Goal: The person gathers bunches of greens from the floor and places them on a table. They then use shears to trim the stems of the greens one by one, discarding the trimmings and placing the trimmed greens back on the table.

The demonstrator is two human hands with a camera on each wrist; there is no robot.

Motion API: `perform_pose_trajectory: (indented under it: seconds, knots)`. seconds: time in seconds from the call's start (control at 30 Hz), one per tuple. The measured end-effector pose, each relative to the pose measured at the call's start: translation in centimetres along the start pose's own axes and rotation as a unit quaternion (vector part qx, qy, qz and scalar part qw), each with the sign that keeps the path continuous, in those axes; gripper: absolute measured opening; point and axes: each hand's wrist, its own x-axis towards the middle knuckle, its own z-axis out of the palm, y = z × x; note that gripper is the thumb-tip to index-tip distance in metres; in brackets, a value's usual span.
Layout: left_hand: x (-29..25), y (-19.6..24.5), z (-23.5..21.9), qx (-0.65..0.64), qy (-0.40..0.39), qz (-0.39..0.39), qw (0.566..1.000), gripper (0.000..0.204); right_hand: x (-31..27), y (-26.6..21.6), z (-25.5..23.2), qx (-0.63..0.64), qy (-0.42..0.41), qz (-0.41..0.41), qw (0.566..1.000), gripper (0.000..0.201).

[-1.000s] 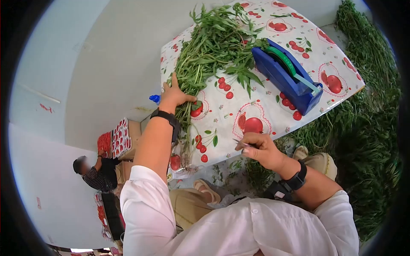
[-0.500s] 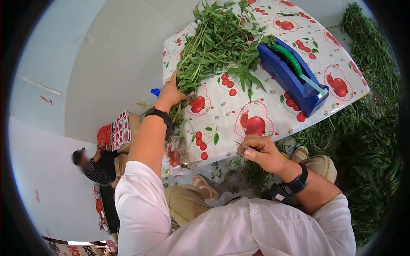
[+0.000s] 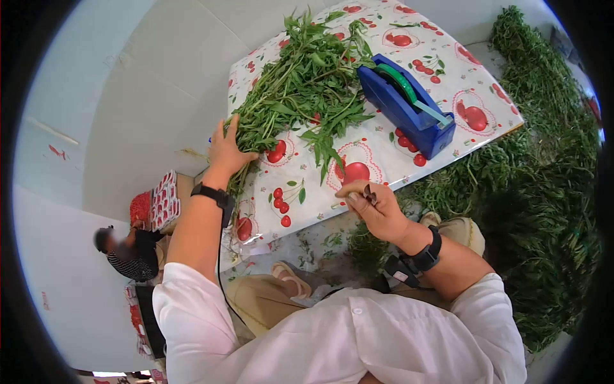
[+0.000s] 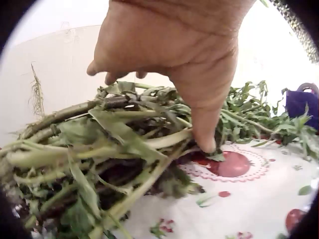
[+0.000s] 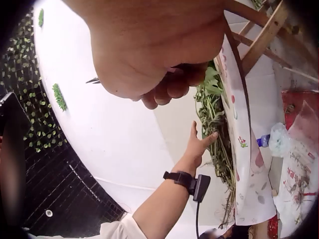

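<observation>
My left hand (image 3: 227,152) lies over the stems of a heap of leafy green plants (image 3: 300,83) on the table. Its fingers are spread; in the left wrist view the thumb (image 4: 204,124) reaches down along one side of the stems (image 4: 94,154), the other fingers over the far side. At the table's near edge my right hand (image 3: 380,214) holds a small pointed metal blade (image 3: 369,194) in curled fingers. The right wrist view shows its dark tip (image 5: 93,80) sticking out past the palm; the rest is hidden in the hand.
A blue tape dispenser (image 3: 406,109) with a green roll stands right of the plants on the patterned tablecloth (image 3: 300,176). More cut greens (image 3: 543,192) cover the floor at right. Another person (image 3: 131,253) sits at far left by boxes of red goods (image 3: 166,201).
The left hand has shifted left and outward along the stems, toward the table's left edge. In the right hand the blade has turned from pointing left to standing upward. The head view has swung slightly.
</observation>
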Motion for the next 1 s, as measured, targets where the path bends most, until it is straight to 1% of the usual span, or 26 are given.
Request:
perform_pose_trajectory:
  seconds: [0.03,0.1,0.13,0.17,0.2,0.27,0.33,0.37,0.4,0.43,0.47,0.53,0.57,0.67,0.77,0.87,0.97,1.0]
  knots:
    - [-1.1,0.6,-0.7,-0.047,0.026,0.006,0.999,0.097,0.2,-0.3,0.1,-0.035,0.028,-0.061,0.997,0.012]
    - [-3.5,1.3,-1.1,-0.098,0.041,0.057,0.993,0.090,0.7,-0.8,0.0,-0.117,0.083,-0.182,0.973,0.013]
    - [-5.1,1.9,-1.8,-0.121,0.046,0.084,0.988,0.086,0.6,-1.6,-0.3,-0.158,0.113,-0.192,0.962,0.015]
    - [-7.2,2.7,-2.4,-0.163,0.063,0.115,0.978,0.075,0.6,-2.6,-0.6,-0.199,0.144,-0.202,0.948,0.016]
    - [-9.1,3.2,-2.8,-0.193,0.060,0.143,0.969,0.071,0.7,-3.4,-0.9,-0.238,0.173,-0.212,0.932,0.018]
    - [-12.9,3.8,-3.2,-0.252,0.052,0.199,0.945,0.065,0.9,-4.5,-2.6,-0.274,0.301,-0.225,0.886,0.027]
    - [-17.0,4.3,-3.8,-0.308,0.022,0.211,0.927,0.059,0.4,-6.0,-4.9,-0.284,0.387,-0.191,0.856,0.044]
    - [-18.9,4.4,-3.7,-0.336,0.009,0.217,0.917,0.057,0.3,-6.5,-5.9,-0.301,0.410,-0.186,0.841,0.053]
    - [-20.4,4.3,-3.0,-0.357,0.006,0.207,0.911,0.055,0.3,-6.6,-7.2,-0.317,0.432,-0.182,0.824,0.063]
    - [-22.0,3.9,-2.0,-0.377,0.001,0.196,0.905,0.053,0.3,-5.1,-9.5,-0.363,0.424,-0.166,0.813,0.084]
    - [-23.2,3.6,-1.2,-0.396,-0.002,0.184,0.899,0.051,0.3,-4.7,-9.8,-0.379,0.421,-0.131,0.814,0.089]
    - [-25.5,3.5,-0.4,-0.436,0.006,0.132,0.890,0.048,0.3,-4.5,-10.1,-0.408,0.412,-0.063,0.812,0.099]
    - [-26.5,3.5,0.1,-0.456,0.010,0.105,0.884,0.047,0.3,-4.2,-9.8,-0.421,0.395,-0.037,0.816,0.110]
    - [-29.0,3.2,1.9,-0.522,0.012,0.023,0.853,0.049,0.8,-4.1,-8.4,-0.418,0.385,0.028,0.822,0.109]
    - [-30.9,3.2,1.3,-0.579,-0.011,-0.065,0.812,0.053,1.2,-2.5,-8.8,-0.417,0.405,-0.016,0.813,0.107]
    - [-32.1,2.4,2.1,-0.578,-0.008,-0.084,0.811,0.054,1.5,-2.5,-8.9,-0.446,0.426,-0.022,0.787,0.104]
    - [-32.9,1.5,1.6,-0.573,0.002,-0.103,0.813,0.052,1.2,-4.6,-8.7,-0.414,0.429,0.022,0.803,0.103]
    - [-33.2,1.2,1.7,-0.574,0.005,-0.105,0.812,0.052,1.0,-4.3,-9.4,-0.419,0.430,0.009,0.800,0.103]
